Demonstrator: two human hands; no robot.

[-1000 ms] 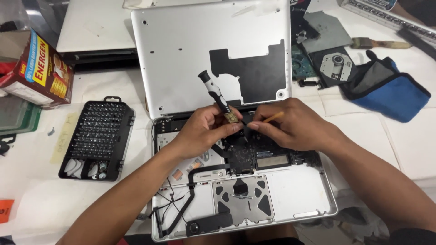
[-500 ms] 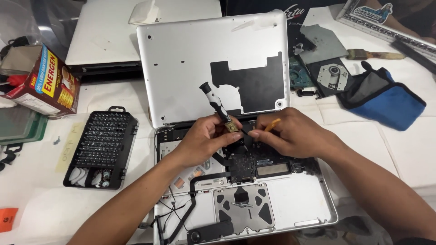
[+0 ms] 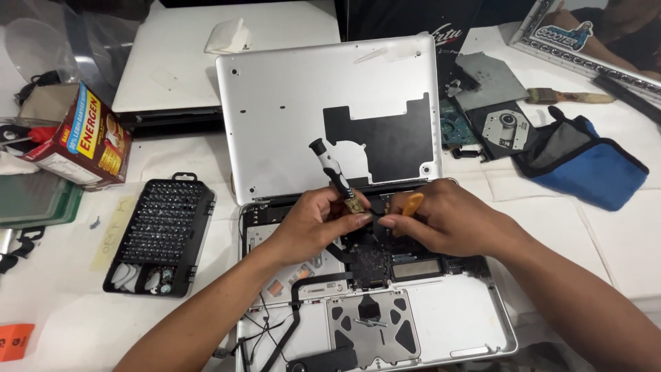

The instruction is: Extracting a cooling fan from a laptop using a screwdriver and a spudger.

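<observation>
A person's two bare hands meet over the upper middle of an opened silver laptop (image 3: pixel 441 331), its bottom cover (image 3: pixel 289 117) propped upright just behind the chassis on a white surface (image 3: pixel 62 324). The left hand (image 3: pixel 310 224) has its grip closed around a black-and-white precision screwdriver (image 3: pixel 332 172), whose handle tilts up and away toward the cover while the tip, hidden by fingers, points down near the dark logic board (image 3: pixel 372 265). The right hand (image 3: pixel 447 224) pinches an orange pry tool (image 3: pixel 412 204), only its top showing above the fingers; whether that tool touches the board cannot be told. Left of the laptop lies an open black case of screwdriver bits (image 3: pixel 162 227), and beyond that a red-and-yellow carton (image 3: pixel 86 141). Right of the laptop rest a removed optical drive (image 3: pixel 502 127), a small brush (image 3: pixel 571 98) and a blue pouch (image 3: pixel 592 172). Loose black cables (image 3: pixel 275 331) trail along the chassis's left side by the trackpad underside (image 3: pixel 372 327). The likely hazards: with both tools crowded onto one small spot, a slip of the driver could gouge the board or strip a tiny screw, a hard lever with the pry tool could tear a connector, and any freed screw could drop into the open chassis.
</observation>
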